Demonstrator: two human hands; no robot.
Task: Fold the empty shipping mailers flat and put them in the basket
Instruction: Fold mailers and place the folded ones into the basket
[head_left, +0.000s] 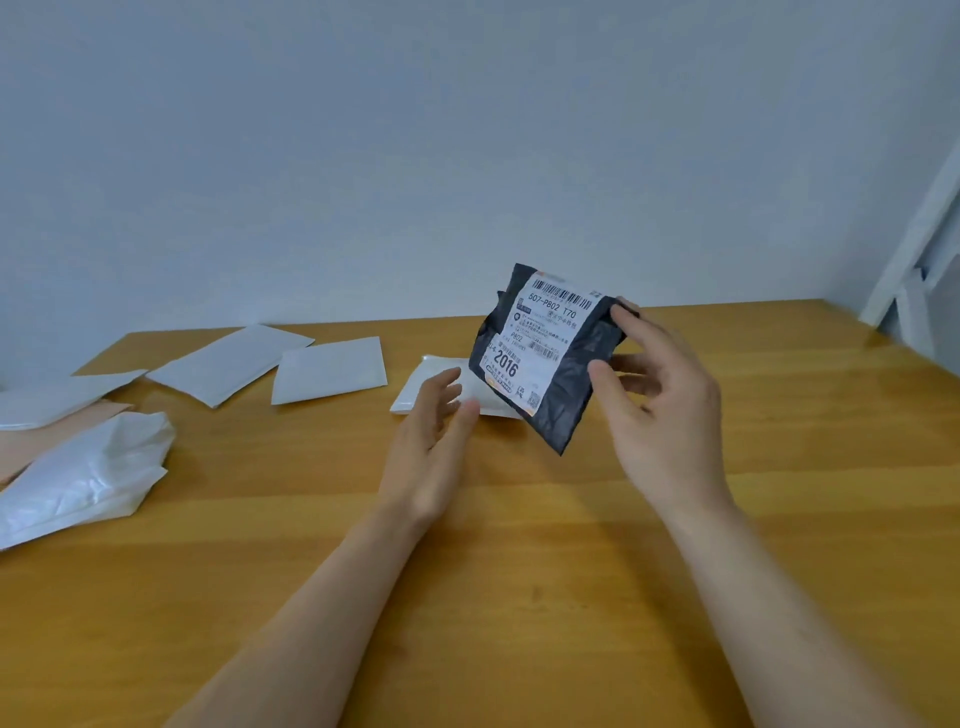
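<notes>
A black plastic mailer (566, 395) with a white shipping label is held up above the wooden table (519, 571), tilted. My right hand (665, 410) pinches its right edge between thumb and fingers. Just left of it, my left hand (431, 441) hovers with relaxed straight fingers and holds nothing, a small gap from the mailer's lower left edge. Under the black mailer lies a white flat mailer (415, 395) on the table. No basket is in view.
Two flat white mailers (228, 364) (330, 374) lie at the back left. A crumpled white bag (83, 478) and a pinkish mailer (31, 441) sit at the left edge, with another white mailer (57, 395) behind. A white frame (914, 260) stands at the right wall.
</notes>
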